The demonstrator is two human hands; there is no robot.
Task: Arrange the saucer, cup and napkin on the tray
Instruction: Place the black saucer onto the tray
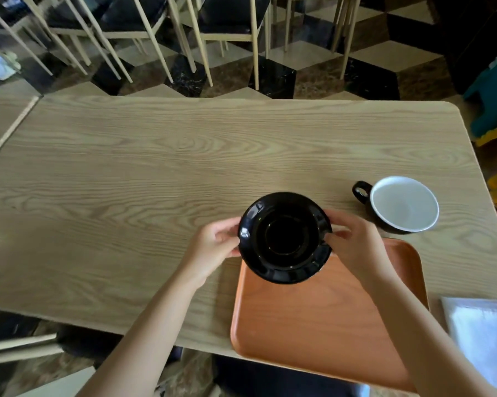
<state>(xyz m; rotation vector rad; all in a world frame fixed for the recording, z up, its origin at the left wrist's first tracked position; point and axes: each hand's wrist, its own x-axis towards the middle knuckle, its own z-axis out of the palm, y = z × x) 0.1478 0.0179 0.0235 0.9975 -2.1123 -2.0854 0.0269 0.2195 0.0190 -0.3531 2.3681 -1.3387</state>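
Observation:
A glossy black saucer (pixel 285 237) is held between both hands, over the far left corner of the orange tray (pixel 321 319). My left hand (pixel 212 249) grips its left rim and my right hand (pixel 353 246) grips its right rim. Whether the saucer touches the tray, I cannot tell. A black cup (pixel 400 206) with a white inside stands on the table beyond the tray's far right corner, its handle pointing left. A white napkin (pixel 483 336) lies on the table to the right of the tray.
The light wooden table (pixel 155 173) stretches wide to the left and far side. The tray overhangs the table's near edge. Chairs with pale legs stand beyond the far edge on a patterned floor. Teal and yellow stools stand off the right end.

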